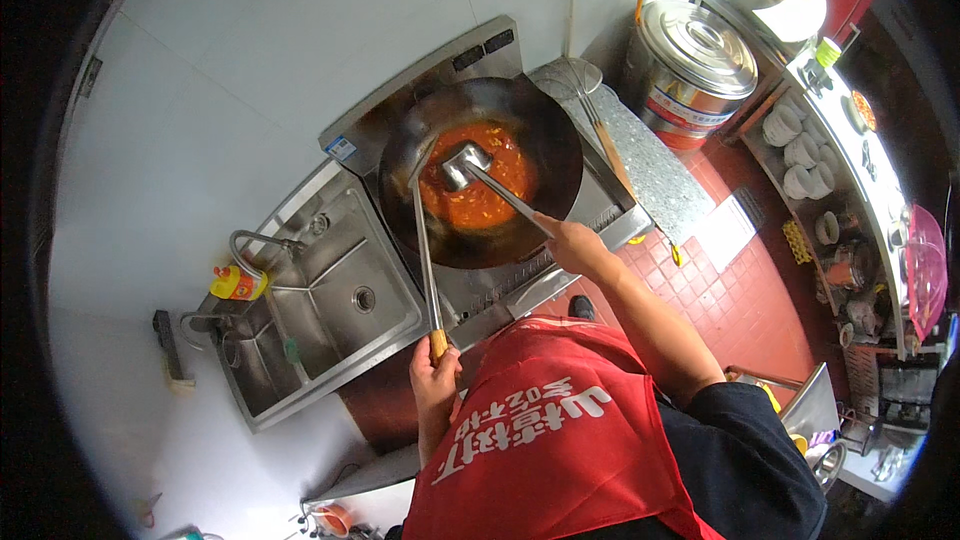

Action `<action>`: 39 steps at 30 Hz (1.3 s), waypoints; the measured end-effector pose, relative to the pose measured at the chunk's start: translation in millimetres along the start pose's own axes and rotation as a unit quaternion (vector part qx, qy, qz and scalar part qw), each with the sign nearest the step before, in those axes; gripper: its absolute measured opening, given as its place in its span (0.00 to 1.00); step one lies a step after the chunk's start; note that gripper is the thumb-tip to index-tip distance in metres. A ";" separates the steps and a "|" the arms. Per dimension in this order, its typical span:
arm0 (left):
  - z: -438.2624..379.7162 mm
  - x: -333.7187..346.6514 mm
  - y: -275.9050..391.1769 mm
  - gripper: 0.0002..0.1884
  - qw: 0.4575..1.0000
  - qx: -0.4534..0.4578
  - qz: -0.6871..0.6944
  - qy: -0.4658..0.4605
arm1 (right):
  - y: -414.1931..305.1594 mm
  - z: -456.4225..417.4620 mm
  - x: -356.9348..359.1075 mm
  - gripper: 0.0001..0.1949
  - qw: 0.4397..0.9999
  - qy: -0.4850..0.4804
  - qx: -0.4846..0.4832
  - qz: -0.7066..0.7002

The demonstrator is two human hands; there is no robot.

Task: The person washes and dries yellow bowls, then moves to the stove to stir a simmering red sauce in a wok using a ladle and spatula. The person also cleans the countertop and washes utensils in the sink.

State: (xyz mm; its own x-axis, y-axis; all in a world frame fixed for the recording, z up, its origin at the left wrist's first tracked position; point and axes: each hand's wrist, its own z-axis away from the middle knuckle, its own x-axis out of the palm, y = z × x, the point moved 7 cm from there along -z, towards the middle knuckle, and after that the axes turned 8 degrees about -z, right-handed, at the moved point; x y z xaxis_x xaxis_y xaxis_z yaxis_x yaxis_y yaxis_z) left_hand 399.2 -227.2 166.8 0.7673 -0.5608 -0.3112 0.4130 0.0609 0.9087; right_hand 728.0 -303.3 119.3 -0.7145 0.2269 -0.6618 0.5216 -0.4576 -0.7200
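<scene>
My left hand (435,375) grips the wooden handle of a long metal wok spatula (424,255). Its head rests against the left inner wall of a large dark wok (555,165). My right hand (581,246) is closed around the handle of a steel ladle (466,165), whose bowl sits over the middle of the wok, at the surface of an orange-red sauce (480,208). Small pale-yellow pieces float in the sauce. The wok stands on a stainless-steel stove (487,289); what lies under the wok is hidden.
Left of the stove is a steel sink (330,277) with a curved tap and a yellow bottle (238,283). A strainer with a wooden handle (613,157) lies on a stone-topped counter (660,172) at right. Behind stands a lidded steel pot (697,52). Shelves at far right hold white bowls (799,150).
</scene>
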 end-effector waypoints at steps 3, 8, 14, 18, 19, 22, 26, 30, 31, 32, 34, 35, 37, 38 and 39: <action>-0.7 -4.3 -6.1 0.10 1.000 0.009 -0.016 -0.002 | 0.4 5.7 4.0 0.32 1.000 -0.021 0.017 0.013; -4.3 -11.0 -5.8 0.09 1.000 0.010 -0.005 -0.015 | -8.0 31.6 -3.7 0.33 0.998 -0.026 0.020 0.049; -7.6 -20.6 -17.9 0.11 0.999 0.027 -0.011 -0.041 | -13.9 71.8 -12.0 0.31 0.995 -0.015 0.094 0.041; -9.7 -26.8 -29.3 0.11 0.997 0.025 0.019 -0.070 | -13.2 92.8 -11.4 0.31 0.995 0.024 0.090 0.025; -10.0 -28.8 -31.3 0.11 0.997 0.020 0.022 -0.075 | -14.0 96.7 -10.4 0.31 0.994 0.025 0.099 0.024; -10.0 -34.0 -34.6 0.11 0.996 0.013 0.030 -0.083 | -5.0 105.6 -3.7 0.29 0.996 0.058 0.062 -0.012; -11.7 -41.5 -36.5 0.10 0.996 0.016 0.020 -0.087 | -17.3 122.0 -8.5 0.28 0.983 0.158 -0.069 -0.065; -10.2 -41.2 -30.0 0.07 0.998 0.015 0.024 -0.062 | -14.0 128.2 -17.9 0.30 0.958 0.085 0.103 -0.254; -9.7 -39.4 -26.6 0.07 0.998 0.015 0.025 -0.057 | -9.8 128.8 -19.7 0.30 0.957 0.082 0.107 -0.255; -6.9 -36.6 -22.2 0.07 0.998 0.016 0.027 -0.050 | -3.7 131.5 -22.8 0.30 0.957 0.079 0.110 -0.256; -1.0 -27.9 -11.2 0.07 0.999 0.023 0.034 -0.032 | -5.1 136.7 -32.0 0.33 0.931 0.044 0.164 -0.324; -0.6 -23.2 -7.5 0.07 0.999 0.026 0.030 -0.029 | -6.5 135.6 -38.9 0.33 0.935 0.044 0.156 -0.317; 3.5 -14.6 -3.8 0.07 0.999 0.026 0.015 -0.026 | -2.9 137.3 -44.8 0.35 0.940 0.041 0.144 -0.307; 5.0 -10.9 -3.3 0.07 0.999 0.019 0.021 -0.023 | -1.7 139.2 -49.1 0.36 0.937 0.041 0.146 -0.316; 5.3 -6.7 -2.6 0.07 0.999 0.015 0.029 -0.017 | -1.5 139.6 -56.2 0.36 0.934 0.040 0.145 -0.323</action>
State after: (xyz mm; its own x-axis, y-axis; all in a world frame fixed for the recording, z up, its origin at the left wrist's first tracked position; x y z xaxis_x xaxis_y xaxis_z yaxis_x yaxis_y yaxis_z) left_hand 390.3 -228.0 168.0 0.7719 -0.5848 -0.2494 0.3540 0.0695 0.9326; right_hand 702.3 -435.3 186.7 -0.7934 0.5945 -0.1308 -0.1626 -0.4142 -0.8956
